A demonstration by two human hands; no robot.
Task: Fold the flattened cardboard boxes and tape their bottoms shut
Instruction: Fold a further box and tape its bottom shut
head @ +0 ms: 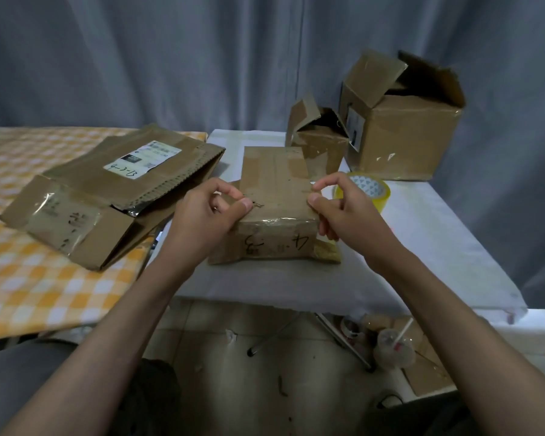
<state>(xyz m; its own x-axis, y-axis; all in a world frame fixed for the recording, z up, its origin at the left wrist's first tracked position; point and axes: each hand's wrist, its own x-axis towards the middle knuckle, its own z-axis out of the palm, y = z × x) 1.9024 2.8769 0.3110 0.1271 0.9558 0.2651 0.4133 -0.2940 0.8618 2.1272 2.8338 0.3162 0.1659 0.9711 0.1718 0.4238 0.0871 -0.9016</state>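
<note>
Far left, on the checked yellow cloth (29,278), lies the flattened shipping box (114,190) with its white label up, waiting its turn; it is well apart from what I am working on. My left hand (208,215) pinches the left top edge of the small cardboard box (276,190), thumb pressed on the upper face, fingers curled — I judge this steadies it upside down so the bottom seam faces me. My right hand (337,206) grips the right edge the same way, thumb on top; glossy tape already shows along the near edge. The box sits on the white tabletop (438,234); just behind my right hand rests the yellow tape roll (370,187), within reach; further right stand two folded boxes (403,121), flaps open upward.
</note>
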